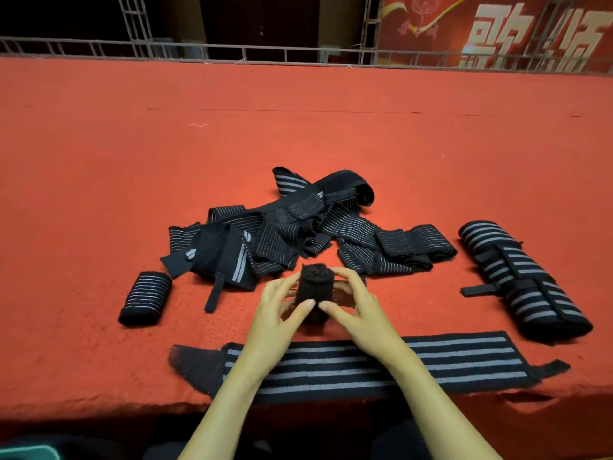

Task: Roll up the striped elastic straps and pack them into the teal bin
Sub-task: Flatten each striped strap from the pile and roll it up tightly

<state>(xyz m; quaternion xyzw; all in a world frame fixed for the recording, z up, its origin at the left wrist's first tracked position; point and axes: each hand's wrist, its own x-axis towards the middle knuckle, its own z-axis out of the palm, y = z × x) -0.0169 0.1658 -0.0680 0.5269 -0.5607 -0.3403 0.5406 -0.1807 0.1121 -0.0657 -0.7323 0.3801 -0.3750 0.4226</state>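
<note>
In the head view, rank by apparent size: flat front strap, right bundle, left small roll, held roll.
Largest: flat front strap
Next: right bundle
Unranked: left small roll and held roll, alike; held one partly covered.

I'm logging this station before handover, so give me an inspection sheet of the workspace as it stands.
Surface: red carpet, rough along the near edge.
Job's things: black roll held above the carpet; loose strap pile in the middle; small rolled strap at left; large rolled bundle at right; flat strap along the near edge; teal bin, only a corner showing at bottom left.
Clutter: nothing seen.
Grippers: left hand and right hand both grip the black roll.
Cables: nothing seen.
Surroundings: metal railing behind; red banner at top right.
</note>
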